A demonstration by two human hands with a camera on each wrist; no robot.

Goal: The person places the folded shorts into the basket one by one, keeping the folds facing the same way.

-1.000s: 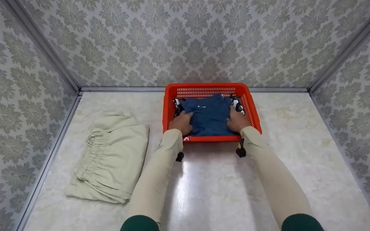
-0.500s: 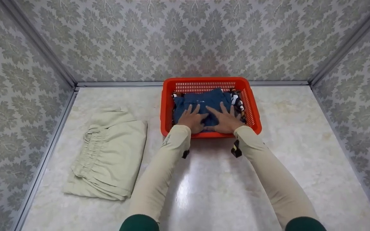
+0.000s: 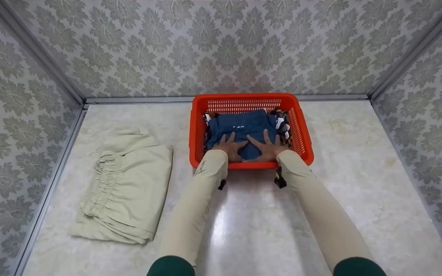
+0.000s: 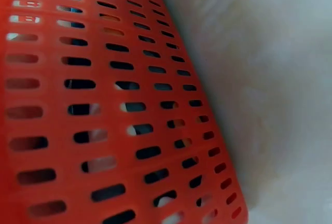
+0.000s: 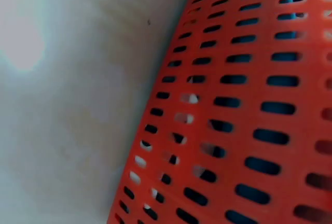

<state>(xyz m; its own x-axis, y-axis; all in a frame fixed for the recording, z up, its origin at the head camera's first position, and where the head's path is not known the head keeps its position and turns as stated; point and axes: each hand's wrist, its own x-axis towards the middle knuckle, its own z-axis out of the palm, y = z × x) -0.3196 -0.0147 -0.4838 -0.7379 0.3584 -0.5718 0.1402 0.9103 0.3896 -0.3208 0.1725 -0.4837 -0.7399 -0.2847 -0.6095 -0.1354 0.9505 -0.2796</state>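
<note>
A folded blue garment (image 3: 240, 124) with small white lettering lies on top of dark patterned cloth (image 3: 283, 124) inside a red plastic basket (image 3: 301, 130). My left hand (image 3: 229, 147) rests on the near left part of the blue garment, fingers spread. Beside it my right hand (image 3: 268, 147) lies on the near right part, its fingers also spread, and the two thumbs point toward each other. Both wrist views are filled by the slotted basket wall (image 4: 129, 105) and the floor, so neither hand shows there. Through the slots in the right wrist view, blue cloth (image 5: 263, 165) is visible.
Folded beige trousers (image 3: 129, 188) with a gathered waistband lie on the pale floor (image 3: 259, 222) to the left. Patterned wall panels (image 3: 225, 46) with grey edge strips stand behind and at both sides. The basket sits close to the back wall.
From the garment's two sides, my hands have come inward onto its near part and spread their fingers. In the last half second they have slid slightly toward the basket's near rim.
</note>
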